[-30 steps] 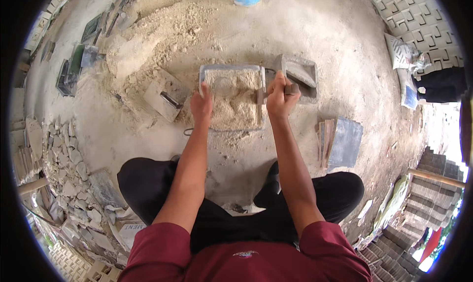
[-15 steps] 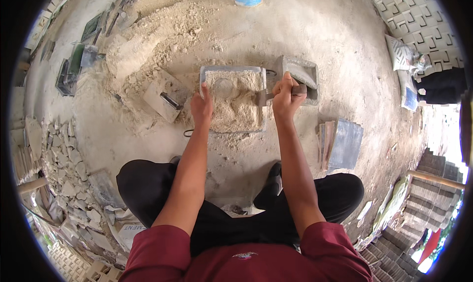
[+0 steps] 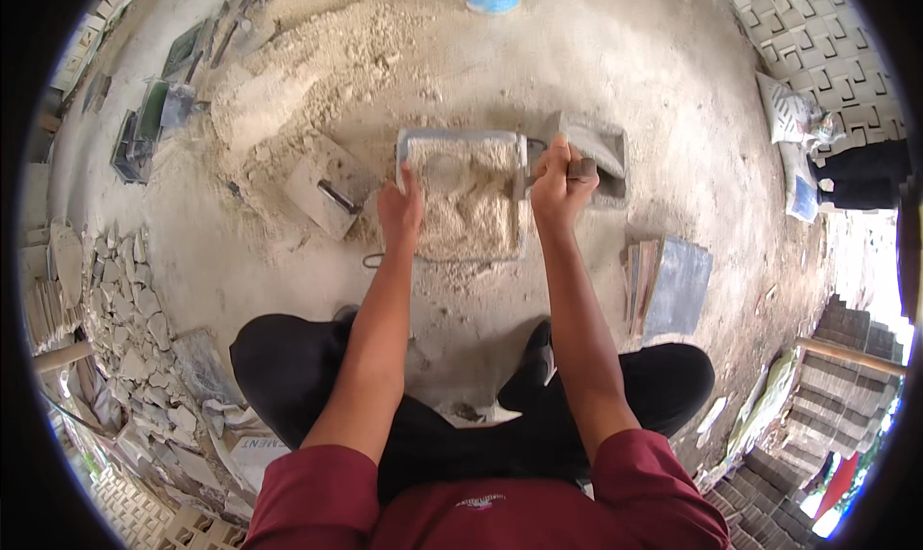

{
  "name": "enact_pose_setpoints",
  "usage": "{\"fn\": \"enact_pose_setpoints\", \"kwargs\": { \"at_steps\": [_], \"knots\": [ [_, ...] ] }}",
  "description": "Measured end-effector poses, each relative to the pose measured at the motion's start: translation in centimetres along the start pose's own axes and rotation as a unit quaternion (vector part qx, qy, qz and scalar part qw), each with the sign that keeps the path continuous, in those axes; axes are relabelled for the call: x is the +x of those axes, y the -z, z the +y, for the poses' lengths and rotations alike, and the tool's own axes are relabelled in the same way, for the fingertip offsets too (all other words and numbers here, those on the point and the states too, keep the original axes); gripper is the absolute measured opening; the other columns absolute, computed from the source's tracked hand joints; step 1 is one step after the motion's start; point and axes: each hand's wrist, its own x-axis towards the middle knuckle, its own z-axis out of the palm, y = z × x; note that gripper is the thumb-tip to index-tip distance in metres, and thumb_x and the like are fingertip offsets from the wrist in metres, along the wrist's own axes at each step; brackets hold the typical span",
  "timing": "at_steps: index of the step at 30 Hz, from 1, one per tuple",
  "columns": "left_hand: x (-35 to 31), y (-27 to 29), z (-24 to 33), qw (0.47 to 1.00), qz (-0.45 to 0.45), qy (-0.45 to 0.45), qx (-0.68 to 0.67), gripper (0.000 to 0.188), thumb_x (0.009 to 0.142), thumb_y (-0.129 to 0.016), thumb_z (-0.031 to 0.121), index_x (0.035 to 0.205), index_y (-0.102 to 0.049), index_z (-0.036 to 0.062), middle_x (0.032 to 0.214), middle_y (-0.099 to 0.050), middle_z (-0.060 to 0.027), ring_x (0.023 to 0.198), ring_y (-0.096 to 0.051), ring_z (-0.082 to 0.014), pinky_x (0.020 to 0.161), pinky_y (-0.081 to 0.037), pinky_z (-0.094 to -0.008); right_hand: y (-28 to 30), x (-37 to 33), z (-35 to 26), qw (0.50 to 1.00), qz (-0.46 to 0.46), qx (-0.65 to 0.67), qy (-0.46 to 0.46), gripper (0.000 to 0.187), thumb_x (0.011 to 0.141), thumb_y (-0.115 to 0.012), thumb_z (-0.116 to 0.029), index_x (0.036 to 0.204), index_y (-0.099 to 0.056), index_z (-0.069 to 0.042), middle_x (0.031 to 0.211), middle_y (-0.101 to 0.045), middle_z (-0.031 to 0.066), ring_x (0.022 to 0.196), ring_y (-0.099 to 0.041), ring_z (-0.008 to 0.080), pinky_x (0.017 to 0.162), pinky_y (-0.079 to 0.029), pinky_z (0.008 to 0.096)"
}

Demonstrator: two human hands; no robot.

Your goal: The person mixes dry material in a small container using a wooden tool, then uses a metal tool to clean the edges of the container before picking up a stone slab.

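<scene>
Touching the left rim of one grey rectangular frame, the left hand has its thumb laid on the edge; whether its other fingers grip, I cannot tell. The right hand is clenched around the dark handle of one scraper, whose flat blade seems to stand at the right rim (this part is small and a little blurred). The frame is on the dusty ground between both hands, with two thin wire loops, one near left, one far right. It is filled with crumbly beige powder, uneven on top, having one shallow round mark. To the right is one rough grey box; to the left, one flat square board with one bar-shaped handle. Far left spreads one grainy heap.
</scene>
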Motion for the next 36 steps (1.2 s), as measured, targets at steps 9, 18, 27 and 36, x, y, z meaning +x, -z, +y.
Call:
{"fn": "enact_pose_setpoints", "kwargs": {
  "at_steps": [9, 18, 27, 36],
  "knots": [
    [-0.3, 0.1, -0.2, 1.000, 0.003, 0.014, 0.016, 0.083, 0.088, -0.034, 0.064, 0.104, -0.056, -0.0146, 0.100, -0.059, -0.0328, 0.098, -0.056, -0.0444, 0.085, -0.043, -0.0486, -1.4, 2.0, -0.9, 0.997, 0.006, -0.065, 0.029, 0.042, 0.090, -0.051, -0.013, 0.051, -0.044, 0.000, 0.045, -0.041, -0.0019, 0.044, -0.036, 0.0041, 0.039, -0.024, 0.0244],
    [0.1, 0.3, -0.4, 1.000, 0.018, 0.020, 0.011, 0.083, 0.086, -0.036, 0.065, 0.100, -0.057, -0.0140, 0.098, -0.058, -0.0334, 0.096, -0.057, -0.0449, 0.083, -0.044, -0.0476, -2.6, 3.2, -0.4, 0.998, -0.031, 0.045, 0.020, 0.040, 0.090, -0.054, -0.014, 0.053, -0.042, -0.002, 0.047, -0.038, -0.0032, 0.046, -0.032, 0.0032, 0.040, -0.023, 0.0253],
    [-0.2, 0.2, 0.2, 1.000, 0.001, 0.013, 0.008, 0.087, 0.086, -0.034, 0.066, 0.110, -0.054, -0.0153, 0.106, -0.056, -0.0343, 0.104, -0.055, -0.0434, 0.089, -0.044, -0.0471, -3.3, 5.4, 1.6, 0.999, -0.007, -0.023, 0.047, 0.047, 0.091, -0.053, -0.012, 0.049, -0.030, -0.009, 0.044, -0.037, -0.0016, 0.039, -0.034, 0.0057, 0.037, -0.024, 0.0254],
    [-0.4, 0.0, 0.4, 0.999, -0.012, 0.032, 0.015, 0.087, 0.086, -0.034, 0.067, 0.109, -0.055, -0.0137, 0.106, -0.057, -0.0333, 0.103, -0.055, -0.0434, 0.087, -0.045, -0.0467, -2.6, 5.1, 1.7, 0.996, -0.056, -0.028, 0.057, 0.049, 0.091, -0.053, -0.012, 0.049, -0.028, -0.009, 0.044, -0.034, -0.0027, 0.040, -0.034, 0.0052, 0.037, -0.023, 0.0240]
  ]
}}
